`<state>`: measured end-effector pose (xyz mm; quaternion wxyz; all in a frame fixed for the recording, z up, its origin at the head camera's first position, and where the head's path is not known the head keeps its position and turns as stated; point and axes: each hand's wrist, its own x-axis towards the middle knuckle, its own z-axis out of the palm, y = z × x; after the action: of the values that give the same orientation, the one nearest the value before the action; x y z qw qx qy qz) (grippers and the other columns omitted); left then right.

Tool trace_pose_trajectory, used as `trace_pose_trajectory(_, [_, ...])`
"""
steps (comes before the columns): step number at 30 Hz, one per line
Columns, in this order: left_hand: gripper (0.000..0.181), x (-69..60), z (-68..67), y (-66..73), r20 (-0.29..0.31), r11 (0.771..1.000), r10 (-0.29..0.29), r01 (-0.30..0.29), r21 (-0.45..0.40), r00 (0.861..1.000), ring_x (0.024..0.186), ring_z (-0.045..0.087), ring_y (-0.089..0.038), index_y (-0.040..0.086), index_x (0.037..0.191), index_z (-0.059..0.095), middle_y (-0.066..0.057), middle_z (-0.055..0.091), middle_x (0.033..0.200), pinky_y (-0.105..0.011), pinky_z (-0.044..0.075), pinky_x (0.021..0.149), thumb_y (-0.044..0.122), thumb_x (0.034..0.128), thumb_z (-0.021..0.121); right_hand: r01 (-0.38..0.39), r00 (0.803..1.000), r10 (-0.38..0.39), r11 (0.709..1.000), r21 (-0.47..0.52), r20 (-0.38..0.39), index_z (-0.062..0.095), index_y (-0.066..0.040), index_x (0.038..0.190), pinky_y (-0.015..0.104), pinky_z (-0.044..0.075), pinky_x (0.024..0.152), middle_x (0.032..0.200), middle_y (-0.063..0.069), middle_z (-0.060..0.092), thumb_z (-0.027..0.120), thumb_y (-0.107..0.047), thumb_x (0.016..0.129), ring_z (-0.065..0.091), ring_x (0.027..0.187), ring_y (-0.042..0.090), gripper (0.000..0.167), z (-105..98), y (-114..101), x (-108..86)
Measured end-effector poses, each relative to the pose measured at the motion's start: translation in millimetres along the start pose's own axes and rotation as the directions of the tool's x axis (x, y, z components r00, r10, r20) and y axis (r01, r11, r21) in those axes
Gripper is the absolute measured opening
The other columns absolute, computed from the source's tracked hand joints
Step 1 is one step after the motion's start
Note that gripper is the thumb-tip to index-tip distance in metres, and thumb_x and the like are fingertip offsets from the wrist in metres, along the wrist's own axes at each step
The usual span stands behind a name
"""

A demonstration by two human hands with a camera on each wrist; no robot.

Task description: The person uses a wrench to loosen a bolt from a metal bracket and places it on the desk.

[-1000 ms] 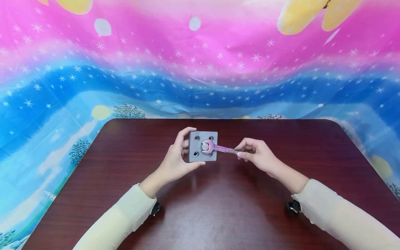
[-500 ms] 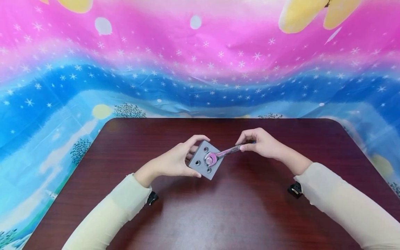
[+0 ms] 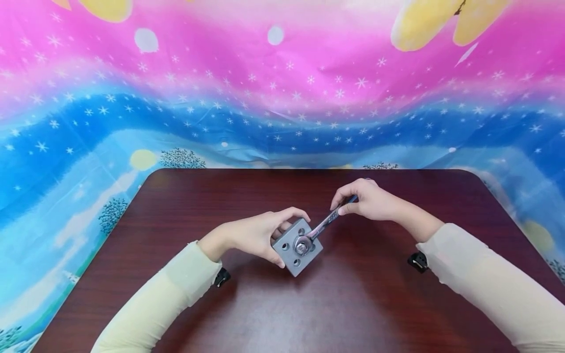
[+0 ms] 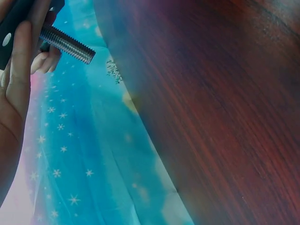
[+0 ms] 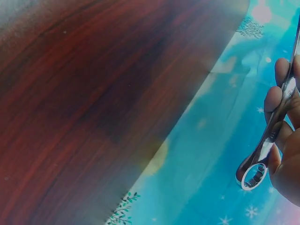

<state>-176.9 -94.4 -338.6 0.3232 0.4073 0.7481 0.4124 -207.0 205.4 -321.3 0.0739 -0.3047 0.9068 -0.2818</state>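
A square grey metal block (image 3: 289,256) with several holes near its corners is held up in the head view. My left hand (image 3: 256,234) grips it by its edges, turned at a slant. A bolt (image 3: 302,247) passes through its middle; the threaded shank (image 4: 70,45) sticks out behind, seen in the left wrist view. My right hand (image 3: 364,200) pinches the handle of a combination wrench (image 3: 325,224), whose open end sits around the bolt head. In the right wrist view the wrench's ring end (image 5: 253,176) shows free beside my right hand (image 5: 287,140).
Below the hands lies a dark red-brown wooden table (image 3: 282,314). A printed cloth (image 3: 282,98) in pink and blue hangs behind and beside it. Small black devices sit under both cuffs, one at the left sleeve (image 3: 221,278) and one at the right (image 3: 417,262).
The block has turned clockwise in the head view, and moved down and slightly right with my left hand. My right hand has risen, so the wrench now slants up to the right.
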Motion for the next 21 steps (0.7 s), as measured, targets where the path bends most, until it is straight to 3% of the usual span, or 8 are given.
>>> trace_pose_trajectory(5, [0.091,-0.9,1.0,-4.0,-0.042,0.999,0.048,-0.049,-0.007,0.998,0.098,0.069,-0.013,0.022,0.144,0.029,-0.004,0.067,0.120,-0.030,0.057,0.089,-0.001,0.0742,0.084,-0.010,1.000,0.009,1.000,-0.023,-0.015,0.076,-0.028,0.088,0.033,0.039,0.072,0.078,-0.014,0.070,0.078,-0.009,0.084,0.053,0.070,0.012,0.019,-2.5,1.5,-1.0])
trace_pose_trajectory(9, [0.090,-4.4,1.7,-8.1,-0.114,0.996,0.090,-0.090,0.000,0.989,0.096,0.069,-0.014,0.022,0.143,0.030,-0.006,0.068,0.119,-0.031,0.058,0.088,0.000,0.0742,0.084,-0.035,0.999,0.035,0.998,0.048,-0.012,0.076,-0.024,0.091,0.031,0.044,0.068,0.080,-0.009,0.071,0.076,-0.009,0.086,0.054,0.072,0.012,0.016,-1.2,7.4,-7.5])
trace_pose_trajectory(13, [0.091,-9.5,2.8,-12.6,-0.201,0.996,0.084,-0.083,0.014,0.976,0.092,0.070,-0.014,0.023,0.144,0.031,-0.005,0.069,0.117,-0.032,0.058,0.085,0.002,0.0737,0.085,-0.042,0.998,0.047,0.994,0.105,-0.045,0.075,-0.019,0.094,0.028,0.046,0.067,0.082,-0.006,0.072,0.074,-0.009,0.088,0.055,0.075,0.011,0.012,-0.4,13.9,-15.9])
trace_pose_trajectory(17, [0.094,-13.2,4.7,-15.7,-0.302,0.997,0.082,-0.081,0.016,0.950,0.088,0.071,-0.015,0.022,0.145,0.030,-0.006,0.070,0.115,-0.032,0.059,0.081,0.003,0.0727,0.087,-0.070,0.993,0.087,0.979,0.190,-0.084,0.074,-0.010,0.097,0.026,0.047,0.068,0.084,0.002,0.073,0.072,-0.007,0.089,0.057,0.077,0.011,0.009,1.0,16.3,-24.8])
trace_pose_trajectory(21, [0.095,-13.3,7.2,-18.7,-0.427,0.994,0.100,-0.111,0.000,0.899,0.082,0.070,-0.018,0.019,0.146,0.028,-0.012,0.070,0.115,-0.033,0.060,0.074,-0.001,0.0727,0.085,-0.131,0.981,0.170,0.935,0.328,-0.094,0.071,-0.002,0.101,0.025,0.048,0.065,0.084,0.010,0.072,0.069,-0.004,0.090,0.059,0.073,0.012,0.011,8.2,13.6,-32.9])
